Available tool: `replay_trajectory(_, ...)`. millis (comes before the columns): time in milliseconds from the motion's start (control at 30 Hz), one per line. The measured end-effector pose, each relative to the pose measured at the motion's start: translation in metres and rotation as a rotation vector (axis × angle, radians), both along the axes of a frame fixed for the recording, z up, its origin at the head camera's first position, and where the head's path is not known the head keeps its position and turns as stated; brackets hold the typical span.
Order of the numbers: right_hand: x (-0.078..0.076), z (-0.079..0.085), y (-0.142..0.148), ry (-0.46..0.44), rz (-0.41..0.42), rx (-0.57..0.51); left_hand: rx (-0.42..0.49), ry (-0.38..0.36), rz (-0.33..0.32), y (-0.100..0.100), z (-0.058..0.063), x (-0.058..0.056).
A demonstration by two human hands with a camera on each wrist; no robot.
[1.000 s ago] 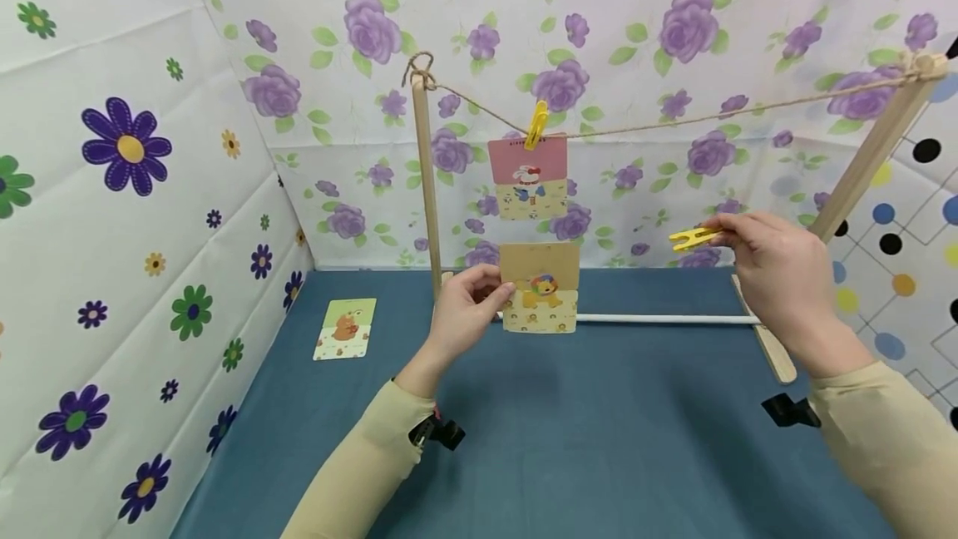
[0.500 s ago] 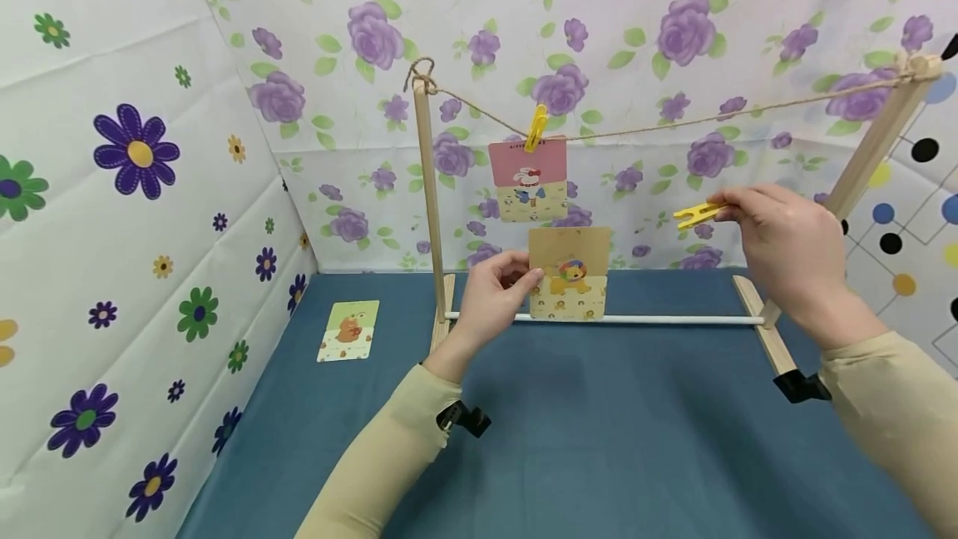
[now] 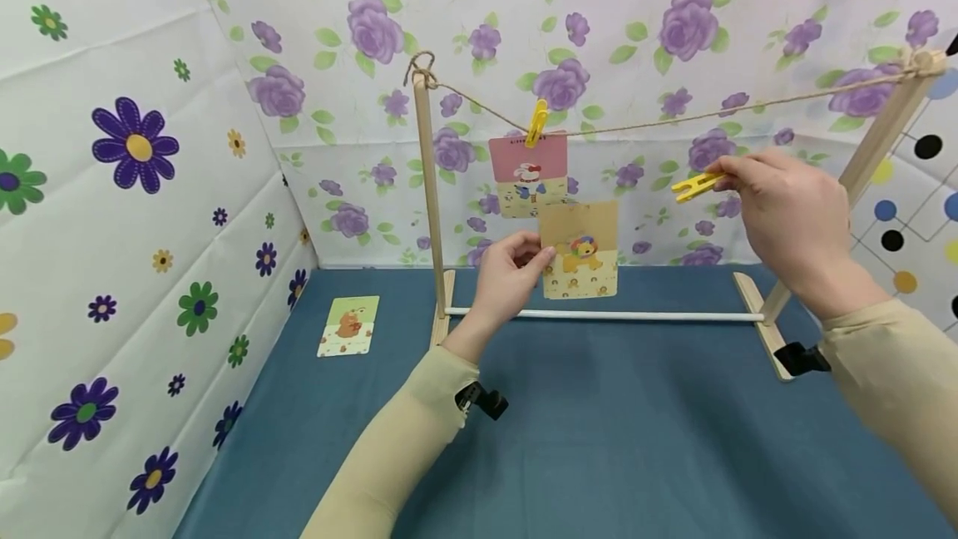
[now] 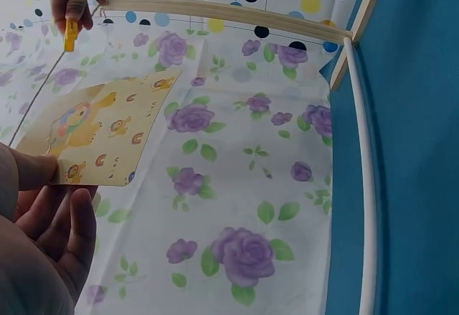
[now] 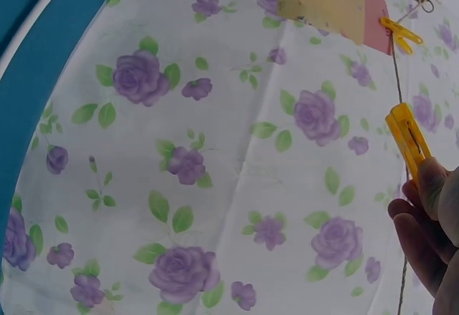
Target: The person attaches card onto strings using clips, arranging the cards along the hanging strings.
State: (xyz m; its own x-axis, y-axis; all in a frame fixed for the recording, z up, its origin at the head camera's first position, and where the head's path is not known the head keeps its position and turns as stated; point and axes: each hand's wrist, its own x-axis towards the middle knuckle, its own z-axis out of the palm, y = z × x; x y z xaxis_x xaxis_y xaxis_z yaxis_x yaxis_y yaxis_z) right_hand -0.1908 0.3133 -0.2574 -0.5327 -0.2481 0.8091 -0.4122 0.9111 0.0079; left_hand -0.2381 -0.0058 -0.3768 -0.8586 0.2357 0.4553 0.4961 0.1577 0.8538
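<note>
My left hand [image 3: 511,277] pinches the left edge of a tan card [image 3: 580,252] with a lion picture, between thumb and fingers. The card is held upright below the twine, and its top left corner overlaps a pink card [image 3: 527,165] in the head view. That pink card hangs from the twine [image 3: 718,115] by a yellow clothespin [image 3: 535,123]. Out to the right, my right hand [image 3: 789,223] pinches a second yellow clothespin [image 3: 696,186] by one end, its tip pointing left. In the right wrist view this clothespin [image 5: 409,139] overlaps the twine.
A green card [image 3: 348,326] with a bear-like picture lies on the blue tabletop at left. Wooden posts [image 3: 429,190] at both sides carry the twine, and a white rod [image 3: 636,316] joins their bases. Flowered cloth [image 3: 359,140] stands behind.
My left hand has carried the lion card right and up, toward the twine. The right hand has risen with its clothespin. The pink card still hangs in place.
</note>
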Motion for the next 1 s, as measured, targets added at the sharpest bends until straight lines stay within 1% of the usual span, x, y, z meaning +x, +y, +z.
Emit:
replay_trajectory(100, -0.004, 0.007, -0.004, 0.009, -0.002, 0.008, 0.021, 0.002, -0.003, 0.006, 0.005, -0.003)
replay_trajectory(267, -0.009, 0.016, -0.009, -0.011, -0.011, 0.009, 0.059, 0.01, -0.01, 0.016, 0.013, -0.006)
replay_trajectory(400, -0.012, 0.021, -0.012, -0.006, -0.016, 0.003, 0.066, 0.007, -0.015, 0.023, 0.019, -0.007)
replay_trajectory(533, -0.014, 0.027, -0.016, 0.006, -0.013, -0.001, 0.069, -0.005, -0.001, 0.031, 0.023, -0.009)
replay_trajectory(800, -0.015, 0.037, -0.021, -0.008, -0.03, -0.017, 0.062, 0.008, 0.008, 0.041, 0.025, -0.014)
replay_trajectory(1000, -0.018, 0.04, -0.019, 0.002, -0.037, -0.014, 0.055, -0.004, 0.022, 0.046, 0.026, -0.015)
